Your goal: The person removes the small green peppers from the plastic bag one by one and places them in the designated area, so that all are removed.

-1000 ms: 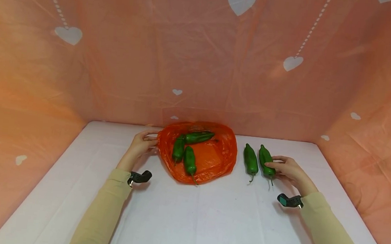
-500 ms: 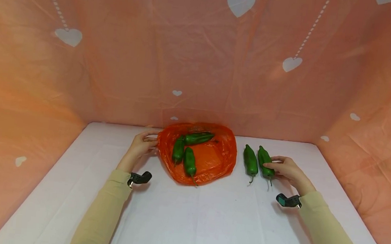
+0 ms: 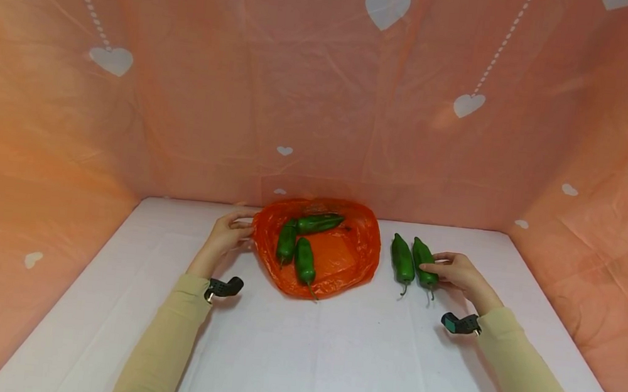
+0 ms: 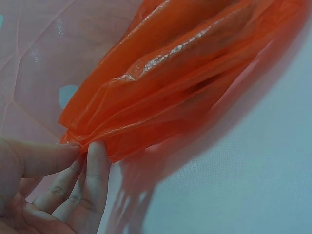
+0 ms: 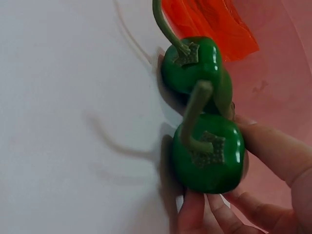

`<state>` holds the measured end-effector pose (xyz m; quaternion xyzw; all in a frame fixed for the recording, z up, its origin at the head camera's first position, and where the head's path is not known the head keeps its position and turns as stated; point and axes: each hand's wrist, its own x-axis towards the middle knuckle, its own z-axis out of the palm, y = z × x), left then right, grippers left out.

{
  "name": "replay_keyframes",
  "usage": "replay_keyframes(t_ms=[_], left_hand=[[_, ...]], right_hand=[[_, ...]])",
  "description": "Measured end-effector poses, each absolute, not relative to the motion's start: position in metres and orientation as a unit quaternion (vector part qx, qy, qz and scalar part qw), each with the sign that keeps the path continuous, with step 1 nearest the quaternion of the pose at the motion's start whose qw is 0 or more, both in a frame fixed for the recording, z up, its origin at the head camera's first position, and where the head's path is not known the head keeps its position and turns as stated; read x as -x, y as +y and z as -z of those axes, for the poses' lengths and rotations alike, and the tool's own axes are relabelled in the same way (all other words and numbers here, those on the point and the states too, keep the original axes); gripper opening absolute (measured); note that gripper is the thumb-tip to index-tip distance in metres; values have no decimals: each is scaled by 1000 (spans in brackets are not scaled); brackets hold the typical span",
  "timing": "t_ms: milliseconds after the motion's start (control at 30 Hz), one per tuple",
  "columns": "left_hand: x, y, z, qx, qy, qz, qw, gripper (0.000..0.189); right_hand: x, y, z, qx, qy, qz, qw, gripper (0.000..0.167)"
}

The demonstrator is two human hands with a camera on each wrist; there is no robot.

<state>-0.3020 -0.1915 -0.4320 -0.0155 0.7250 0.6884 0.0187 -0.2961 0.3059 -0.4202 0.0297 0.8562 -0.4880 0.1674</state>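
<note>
With thumb and fingertips, my left hand [image 3: 226, 232] pinches the left edge of an open orange plastic bag [image 3: 336, 255]; the left wrist view shows the gathered film [image 4: 146, 107] between them. Inside the bag lie three green peppers, one across the back [image 3: 319, 223], one at the left [image 3: 287, 241] and one at the front [image 3: 305, 259]. To the bag's right, my right hand [image 3: 457, 271] grips a green pepper [image 5: 209, 156], its stem towards me, fingers on one side and thumb on the other. Another green pepper [image 3: 402, 258] lies just left of it on the table.
A white cloth covers the table [image 3: 321, 361]. An orange sheet with white hearts [image 3: 329, 96] rises behind the table's back edge and along both sides. Each wrist wears a dark camera mount, the left one [image 3: 224, 286] and the right one [image 3: 460, 324].
My right hand has shifted slightly left with the pepper, narrowing the gap to the neighbouring pepper. My left hand and the bag stay in place.
</note>
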Motion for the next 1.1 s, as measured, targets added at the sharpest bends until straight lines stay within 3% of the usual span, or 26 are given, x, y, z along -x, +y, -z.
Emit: replay_keyframes(t_ms=[1100], left_hand=[[301,-192,435,13,718,-696,13,43]], right_hand=[[292,314,417,16,832,522,187,55]])
